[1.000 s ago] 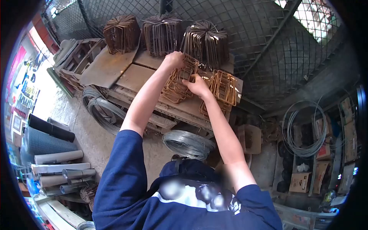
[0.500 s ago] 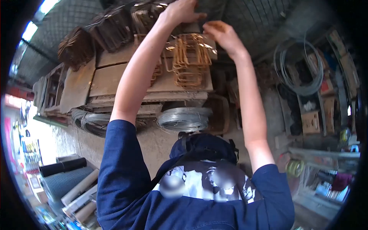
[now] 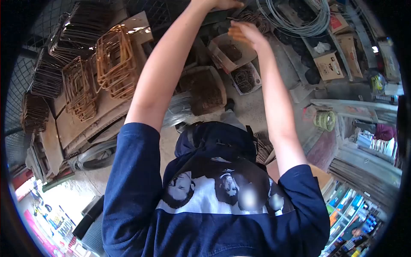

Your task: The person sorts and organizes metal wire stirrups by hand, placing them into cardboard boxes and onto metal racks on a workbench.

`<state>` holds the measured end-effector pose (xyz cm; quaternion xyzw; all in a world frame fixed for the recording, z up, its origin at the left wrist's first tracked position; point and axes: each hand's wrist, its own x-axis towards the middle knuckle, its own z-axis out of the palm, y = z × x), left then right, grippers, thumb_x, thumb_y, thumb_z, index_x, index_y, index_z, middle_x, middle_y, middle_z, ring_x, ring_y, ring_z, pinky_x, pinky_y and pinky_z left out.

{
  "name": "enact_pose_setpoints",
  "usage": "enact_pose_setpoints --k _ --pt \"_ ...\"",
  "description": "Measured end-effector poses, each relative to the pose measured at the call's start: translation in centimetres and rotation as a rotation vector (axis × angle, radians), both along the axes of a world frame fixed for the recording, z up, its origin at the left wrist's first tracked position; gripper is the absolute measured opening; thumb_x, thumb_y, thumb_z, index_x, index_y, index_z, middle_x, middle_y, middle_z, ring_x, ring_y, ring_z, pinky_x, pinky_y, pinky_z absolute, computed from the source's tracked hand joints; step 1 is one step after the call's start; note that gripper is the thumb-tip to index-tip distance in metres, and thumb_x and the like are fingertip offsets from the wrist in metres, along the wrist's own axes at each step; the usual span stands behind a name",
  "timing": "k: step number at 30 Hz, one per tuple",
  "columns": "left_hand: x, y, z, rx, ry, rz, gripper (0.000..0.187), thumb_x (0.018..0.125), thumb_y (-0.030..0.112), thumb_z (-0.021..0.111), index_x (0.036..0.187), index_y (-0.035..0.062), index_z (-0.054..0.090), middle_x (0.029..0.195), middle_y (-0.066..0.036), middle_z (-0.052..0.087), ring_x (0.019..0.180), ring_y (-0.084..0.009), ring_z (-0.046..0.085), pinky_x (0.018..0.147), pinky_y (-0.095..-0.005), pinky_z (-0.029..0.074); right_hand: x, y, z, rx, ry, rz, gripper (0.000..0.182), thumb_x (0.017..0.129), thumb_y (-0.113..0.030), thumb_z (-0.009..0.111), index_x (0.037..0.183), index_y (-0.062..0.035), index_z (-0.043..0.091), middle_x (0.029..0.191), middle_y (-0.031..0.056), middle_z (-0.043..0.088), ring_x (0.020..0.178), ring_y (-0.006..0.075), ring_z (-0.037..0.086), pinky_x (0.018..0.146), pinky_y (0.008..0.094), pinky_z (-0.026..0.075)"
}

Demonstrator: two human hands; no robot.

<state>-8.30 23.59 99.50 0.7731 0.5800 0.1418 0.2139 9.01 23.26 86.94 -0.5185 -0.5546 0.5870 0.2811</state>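
Observation:
My left hand (image 3: 223, 4) reaches in at the top edge and is partly cut off by the frame; its visible fingers stretch to the right with nothing seen in them. Just below and to the right, my right hand (image 3: 247, 35) is open, its fingers stretched to the left and orange-brown at the tips. The two hands are close but apart. Beneath my right hand are an open cardboard box (image 3: 222, 65) with brown contents and a smaller box of dark wire pieces (image 3: 245, 79).
Rusty bent-wire frames (image 3: 115, 60) and dark stacks of them (image 3: 77, 32) stand on a bench (image 3: 107, 109) at the left. Wire coils (image 3: 299, 23) lie at the upper right, near a cardboard box (image 3: 329, 66). A green round object (image 3: 324, 120) is at the right.
The view has turned to the right, so the bench and rusty frames now sit farther left and the floor boxes show between my arms. Both hands have left the rusty frames.

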Motion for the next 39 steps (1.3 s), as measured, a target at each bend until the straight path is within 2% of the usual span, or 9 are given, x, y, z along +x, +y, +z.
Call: enact_pose_setpoints --k 4,8,9,10,15,19,22,32,39 --pt "3.5 5.6 -15.7 -0.23 0.077 0.067 0.064 0.075 0.063 0.051 0.096 0.0044 0.065 0.095 -0.015 0.063 0.094 -0.0284 0.059 0.082 -0.0398 0.045 6.7 1.7 -13.6 -0.415 -0.07 -0.038 0.032 0.087 -0.03 0.052 0.101 -0.0021 0.056 0.086 0.0088 0.063 0.076 0.0175 0.062 0.065 0.0301 0.05" --pt "5.2 6.9 -35.1 -0.385 0.054 0.134 0.054 0.08 0.051 0.046 0.105 0.0057 0.06 0.104 -0.02 0.059 0.1 -0.033 0.055 0.085 -0.0398 0.044 13.4 0.4 -23.6 -0.746 -0.1 0.049 0.031 0.086 -0.034 0.05 0.099 -0.0059 0.056 0.084 0.0046 0.063 0.071 0.0144 0.06 0.061 0.029 0.049" --pt "5.9 4.9 -33.7 -0.409 0.211 -0.205 0.053 0.089 0.048 0.033 0.112 0.0045 0.055 0.112 -0.019 0.055 0.106 -0.0353 0.051 0.091 -0.0441 0.039 15.0 -0.2 -25.6 -0.791 -0.113 0.011 0.032 0.085 -0.039 0.05 0.099 -0.0102 0.056 0.086 0.0035 0.063 0.076 0.0133 0.06 0.067 0.0283 0.048" --pt "7.3 3.4 -34.3 -0.712 0.068 0.127 0.053 0.09 0.048 0.032 0.113 0.0053 0.055 0.114 -0.02 0.053 0.106 -0.0357 0.05 0.092 -0.0432 0.038 16.4 -0.3 -27.6 -0.809 -0.209 0.07 0.031 0.085 -0.038 0.051 0.096 -0.0096 0.056 0.085 0.0038 0.062 0.076 0.0136 0.06 0.066 0.028 0.047" --pt "11.3 -6.3 -43.9 -0.84 -0.127 0.38 0.047 0.084 0.044 0.041 0.104 0.0054 0.06 0.1 -0.02 0.06 0.097 -0.0354 0.055 0.084 -0.0411 0.043 20.8 -3.0 -35.2 -0.918 -0.369 0.025 0.028 0.084 -0.035 0.054 0.089 -0.0075 0.057 0.085 0.0058 0.063 0.074 0.0166 0.061 0.065 0.0296 0.047" --pt "13.2 -18.0 -61.1 -1.004 -0.233 0.508 0.048 0.08 0.048 0.053 0.108 0.0098 0.055 0.113 -0.013 0.056 0.101 -0.0319 0.053 0.087 -0.0384 0.042 20.8 -4.4 -42.9 -0.987 -0.521 0.077 0.027 0.085 -0.032 0.055 0.089 -0.005 0.057 0.082 0.0068 0.063 0.071 0.0174 0.061 0.063 0.0303 0.046" --pt "13.8 -18.1 -59.9 -1.311 -0.163 0.531 0.046 0.081 0.048 0.053 0.102 0.007 0.056 0.112 -0.017 0.056 0.103 -0.0315 0.052 0.088 -0.038 0.042 20.3 -5.2 -49.7 -0.995 -0.538 0.177 0.025 0.086 -0.028 0.055 0.092 -0.0028 0.057 0.078 0.0067 0.063 0.068 0.0158 0.061 0.059 0.0283 0.046" --pt "15.0 -23.0 -88.5 -0.894 -0.259 0.618 0.037 0.079 0.033 0.054 0.093 -0.0015 0.054 0.092 -0.024 0.059 0.09 -0.0371 0.057 0.076 -0.0434 0.047 16.8 -5.5 -70.6 -0.965 -0.529 0.325 0.022 0.086 -0.026 0.054 0.081 -0.0048 0.058 0.072 0.0059 0.061 0.062 0.0142 0.06 0.053 0.0251 0.045" --pt "12.4 -18.0 -93.7 -0.747 -0.368 0.756 0.036 0.082 0.034 0.05 0.102 0.0042 0.055 0.099 -0.019 0.059 0.093 -0.0323 0.058 0.081 -0.0415 0.046 14.3 -1.1 -86.9 -0.52 -0.555 0.661 0.02 0.088 -0.023 0.05 0.096 -0.0054 0.056 0.077 0.0054 0.061 0.067 0.0136 0.059 0.057 0.0269 0.045"
